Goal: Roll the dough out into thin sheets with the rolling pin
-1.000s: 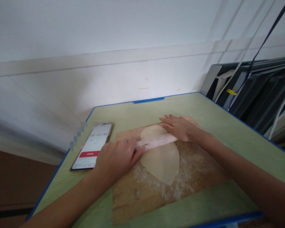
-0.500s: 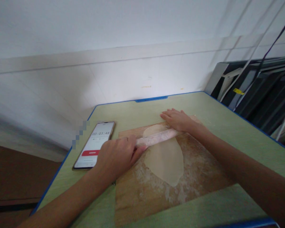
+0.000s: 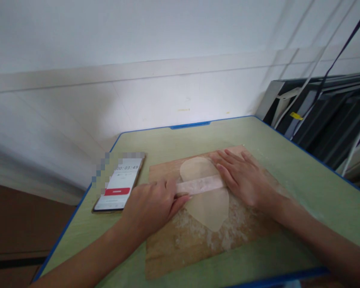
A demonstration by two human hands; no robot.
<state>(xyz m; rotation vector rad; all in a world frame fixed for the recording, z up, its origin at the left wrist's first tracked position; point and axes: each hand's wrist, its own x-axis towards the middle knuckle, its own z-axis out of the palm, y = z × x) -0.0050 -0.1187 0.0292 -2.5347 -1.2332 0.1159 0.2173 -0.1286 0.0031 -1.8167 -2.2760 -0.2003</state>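
A flour-dusted rolling pin (image 3: 201,185) lies across a thin sheet of dough (image 3: 208,210), which shows on both sides of it. My left hand (image 3: 151,198) is closed around the pin's left end, thumb along the near side. Flat over the right end rests my right hand (image 3: 243,178), its fingers stretched forward and apart; the palm hides that end of the pin. Beneath the dough is a wooden board (image 3: 162,256) with flour scattered on it, mostly near the dough's front edge.
A phone (image 3: 117,184) with a running timer lies left of the board on the green table (image 3: 156,146). The table has a blue edge and stands against a white wall (image 3: 156,96). Dark flat panels (image 3: 327,116) and cables are at the right.
The rolling pin has moved toward me over the dough. My right hand has come back with it, fingers now spread more. The camera view has shifted slightly.
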